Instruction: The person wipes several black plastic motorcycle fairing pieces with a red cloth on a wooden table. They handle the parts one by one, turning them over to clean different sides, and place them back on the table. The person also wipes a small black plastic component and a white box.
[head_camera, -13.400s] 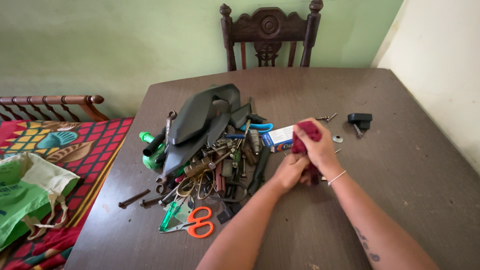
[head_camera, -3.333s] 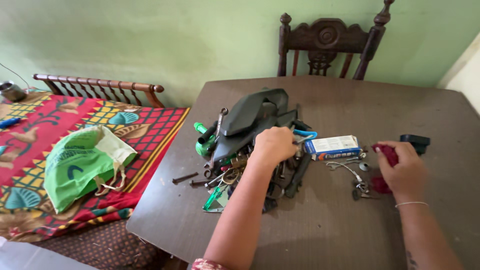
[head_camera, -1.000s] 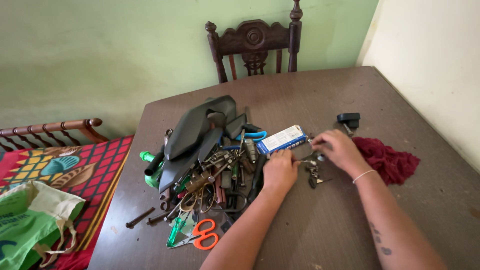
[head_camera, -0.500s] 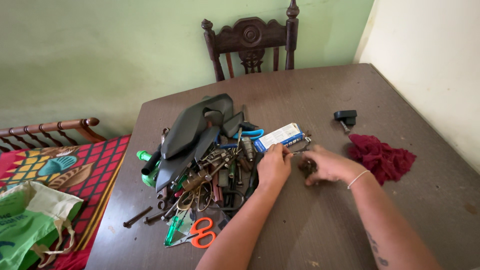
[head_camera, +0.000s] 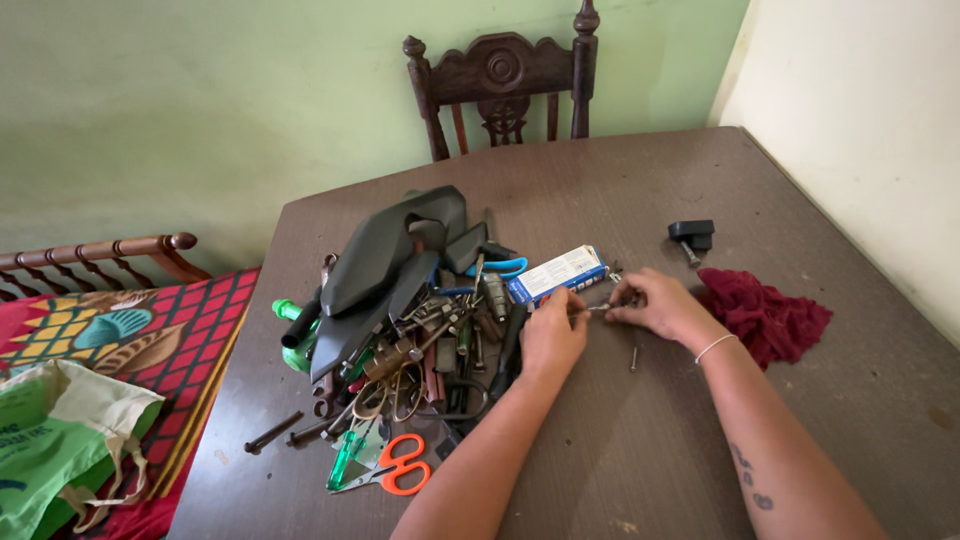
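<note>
— Pinching a small silvery metal piece (head_camera: 597, 309) between us: our left hand (head_camera: 553, 335) grips one end, our right hand (head_camera: 655, 305) the other, fingertips closed on it just above the brown wooden table (head_camera: 640, 440), right beside the blue-and-white cardboard box (head_camera: 556, 273).

— So which step do we judge this to be?

— Sorting small hardware out of the heap of mixed tools (head_camera: 400, 330), it seems; what the piece is exactly, we cannot tell. Next we would need one hand to let go and a free spot to lay it.

— Counts?

— One loose dark screw (head_camera: 634, 358) near our right wrist, one crumpled dark red cloth (head_camera: 765, 315), one black plastic knob (head_camera: 691, 233), one pair of orange-handled scissors (head_camera: 395, 468), two dark bolts (head_camera: 270, 431) at the heap's left edge.
</note>
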